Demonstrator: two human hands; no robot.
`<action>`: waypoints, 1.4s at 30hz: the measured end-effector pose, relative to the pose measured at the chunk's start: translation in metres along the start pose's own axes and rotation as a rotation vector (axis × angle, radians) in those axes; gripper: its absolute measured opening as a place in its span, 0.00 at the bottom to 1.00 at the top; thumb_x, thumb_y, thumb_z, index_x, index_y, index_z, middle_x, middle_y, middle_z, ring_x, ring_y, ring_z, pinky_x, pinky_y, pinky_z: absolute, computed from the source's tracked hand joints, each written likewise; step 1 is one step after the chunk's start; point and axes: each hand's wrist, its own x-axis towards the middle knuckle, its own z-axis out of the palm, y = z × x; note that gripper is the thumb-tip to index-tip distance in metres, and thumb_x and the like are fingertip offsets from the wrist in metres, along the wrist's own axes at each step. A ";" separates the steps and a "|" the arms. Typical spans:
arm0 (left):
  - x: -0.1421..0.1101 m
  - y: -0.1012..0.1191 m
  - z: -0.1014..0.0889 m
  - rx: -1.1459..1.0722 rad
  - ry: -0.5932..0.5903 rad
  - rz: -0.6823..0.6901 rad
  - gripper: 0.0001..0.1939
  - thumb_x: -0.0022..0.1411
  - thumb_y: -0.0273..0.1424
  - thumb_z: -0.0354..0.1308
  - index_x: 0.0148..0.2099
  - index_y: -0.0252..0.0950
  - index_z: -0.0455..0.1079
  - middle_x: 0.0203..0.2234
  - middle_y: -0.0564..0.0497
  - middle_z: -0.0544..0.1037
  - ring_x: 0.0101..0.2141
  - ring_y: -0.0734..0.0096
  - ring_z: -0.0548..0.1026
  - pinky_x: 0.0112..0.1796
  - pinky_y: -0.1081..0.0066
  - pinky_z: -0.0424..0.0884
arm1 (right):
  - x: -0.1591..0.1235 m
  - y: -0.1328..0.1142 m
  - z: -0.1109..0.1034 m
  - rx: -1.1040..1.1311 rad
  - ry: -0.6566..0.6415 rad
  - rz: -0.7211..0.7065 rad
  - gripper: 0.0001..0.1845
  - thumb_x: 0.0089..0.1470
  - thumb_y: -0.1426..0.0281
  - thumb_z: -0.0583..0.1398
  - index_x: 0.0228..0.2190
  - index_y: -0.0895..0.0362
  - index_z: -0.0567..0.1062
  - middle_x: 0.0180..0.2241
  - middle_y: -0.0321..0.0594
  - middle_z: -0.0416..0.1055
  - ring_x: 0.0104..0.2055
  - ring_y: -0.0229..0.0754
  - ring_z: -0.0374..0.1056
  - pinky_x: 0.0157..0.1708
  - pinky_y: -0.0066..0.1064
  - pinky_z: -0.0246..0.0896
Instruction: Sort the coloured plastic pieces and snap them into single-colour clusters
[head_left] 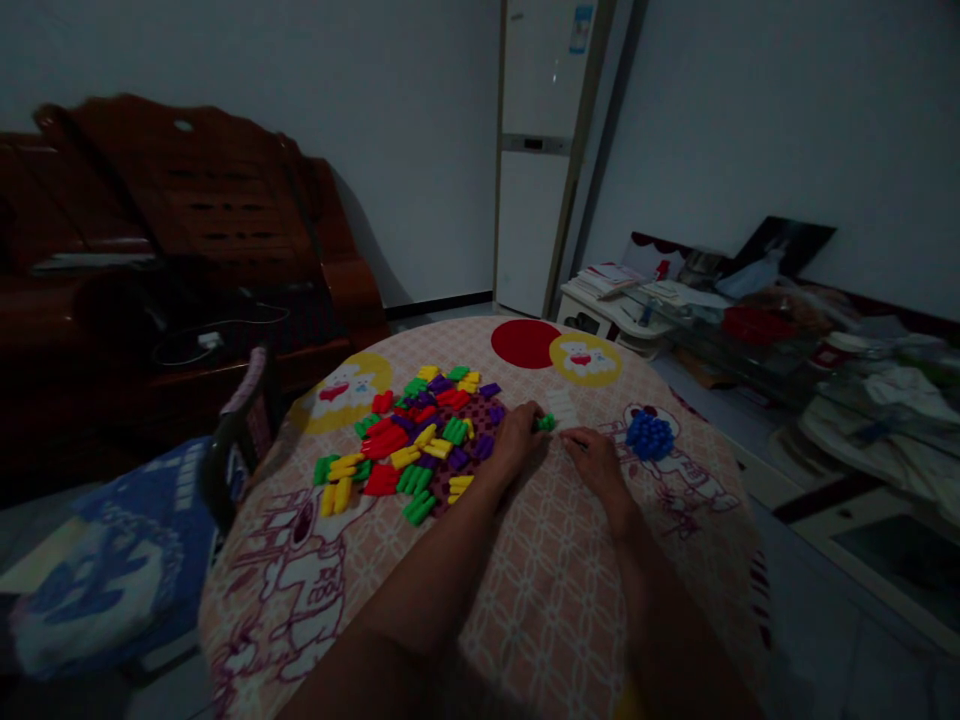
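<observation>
The pieces (387,440) are red, yellow, green, purple and blue, the tablecloth (541,565) pinkish with white lattice.

Round table (551,560): one
Left hand (519,432), right hand (594,458): two, over the table
Mixed plastic pieces (386,440): dozens, overlapping, on the table
Blue cluster (649,436): one, on the table
Chair (217,470): one, left of the table
Wooden settee (217,185): one, beyond the table

Dim, bluish light is muting the room; the sofa (217,215) on the left is sinking into near-black and casting a soft shadow on the far wall (420,120); a tiny glint is catching the tall white appliance (534,220); the hands (517,437) are looking soft and murky; wide-angle distortion is stretching the near forearms (442,570).
</observation>
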 end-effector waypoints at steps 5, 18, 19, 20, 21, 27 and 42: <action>-0.004 -0.001 -0.005 0.051 -0.068 0.000 0.16 0.54 0.23 0.62 0.47 0.34 0.72 0.40 0.46 0.79 0.42 0.63 0.76 0.45 0.65 0.72 | 0.006 -0.002 0.002 -0.024 0.018 0.078 0.15 0.56 0.65 0.58 0.41 0.55 0.81 0.43 0.45 0.80 0.46 0.49 0.75 0.50 0.41 0.67; 0.003 -0.018 -0.073 0.247 0.011 -0.093 0.22 0.57 0.22 0.59 0.55 0.33 0.73 0.50 0.41 0.79 0.50 0.60 0.76 0.52 0.64 0.71 | 0.037 -0.012 0.017 -0.039 -0.046 0.089 0.11 0.45 0.65 0.65 0.33 0.54 0.80 0.33 0.38 0.78 0.34 0.43 0.71 0.38 0.33 0.63; 0.002 -0.023 -0.088 0.293 -0.002 -0.144 0.21 0.57 0.25 0.60 0.54 0.34 0.74 0.49 0.41 0.79 0.50 0.58 0.76 0.50 0.65 0.71 | 0.036 -0.012 0.016 -0.017 -0.027 0.112 0.10 0.46 0.64 0.64 0.31 0.54 0.80 0.31 0.37 0.78 0.33 0.42 0.71 0.36 0.32 0.62; 0.001 -0.028 -0.102 0.341 -0.033 -0.192 0.20 0.57 0.27 0.62 0.53 0.33 0.74 0.49 0.41 0.79 0.50 0.57 0.76 0.49 0.65 0.72 | 0.035 -0.013 0.014 -0.004 0.000 0.141 0.09 0.46 0.64 0.63 0.30 0.54 0.79 0.29 0.37 0.77 0.31 0.42 0.70 0.35 0.31 0.61; -0.001 -0.033 -0.114 0.384 -0.078 -0.234 0.20 0.56 0.29 0.63 0.52 0.34 0.75 0.48 0.42 0.80 0.49 0.57 0.77 0.47 0.66 0.72 | 0.035 -0.014 0.013 -0.003 0.038 0.177 0.09 0.47 0.63 0.62 0.30 0.54 0.79 0.27 0.37 0.76 0.30 0.42 0.69 0.33 0.31 0.61; -0.008 -0.052 -0.142 0.510 -0.358 -0.366 0.15 0.50 0.35 0.68 0.41 0.38 0.78 0.39 0.48 0.83 0.39 0.60 0.79 0.36 0.72 0.71 | 0.037 -0.011 0.008 -0.193 0.291 0.234 0.12 0.54 0.61 0.59 0.33 0.55 0.79 0.29 0.42 0.78 0.31 0.42 0.69 0.32 0.30 0.58; -0.004 -0.054 -0.124 0.536 -0.396 -0.276 0.17 0.49 0.28 0.63 0.44 0.37 0.77 0.42 0.43 0.82 0.42 0.56 0.79 0.39 0.70 0.72 | 0.037 0.015 -0.005 -0.145 0.188 0.291 0.12 0.45 0.67 0.62 0.30 0.58 0.83 0.29 0.41 0.80 0.32 0.44 0.73 0.32 0.31 0.62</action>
